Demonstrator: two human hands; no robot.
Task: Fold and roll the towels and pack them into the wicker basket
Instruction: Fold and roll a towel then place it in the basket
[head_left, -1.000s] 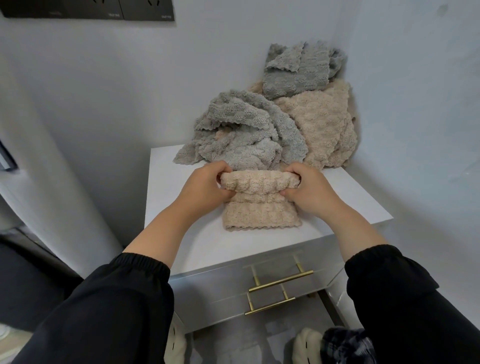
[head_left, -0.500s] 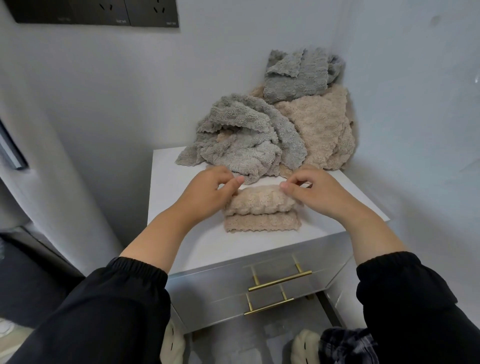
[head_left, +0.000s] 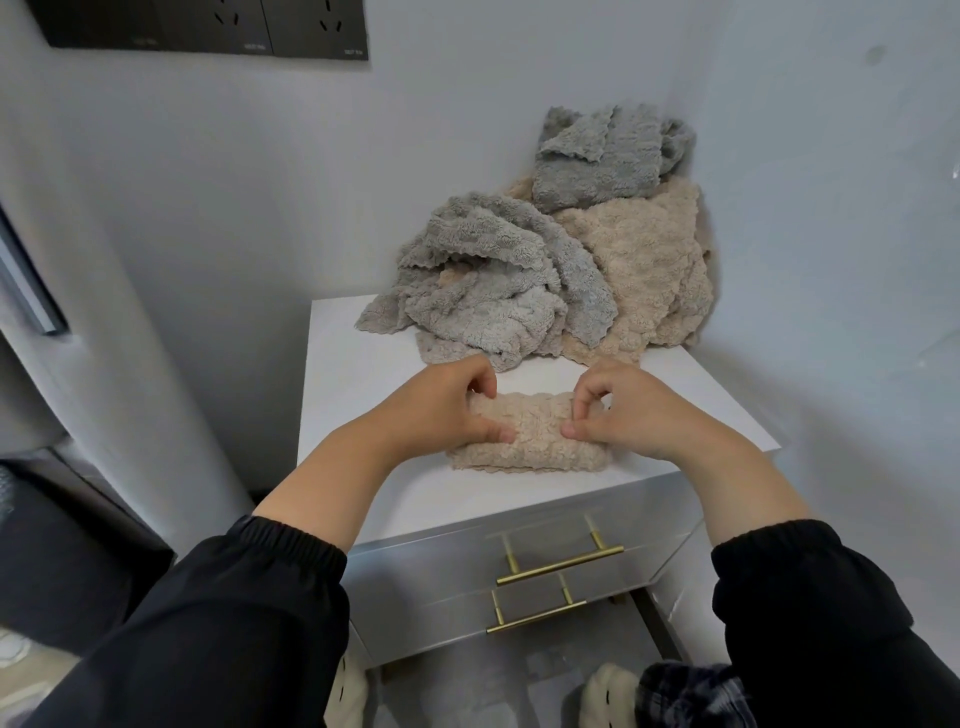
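White cabinet top (head_left: 358, 395) against pale wall (head_left: 249, 197) bears heaped towels (head_left: 519, 296).

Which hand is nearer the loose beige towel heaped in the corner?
Right. The right hand sits just in front of the loose beige towel; the left hand grips the other end of the roll, facing the grey towel.

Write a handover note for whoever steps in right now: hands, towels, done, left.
Hands: left hand and right hand each pinch an end of the beige fluffy towel roll on the white cabinet top.
Back corner heap: crumpled grey fluffy towels and a crumpled beige fluffy towel.
Done: this towel is almost rolled; a scalloped edge shows on its near side.
Left: finish the roll, fold and roll the heap, pack everything. The wicker basket is not in view.
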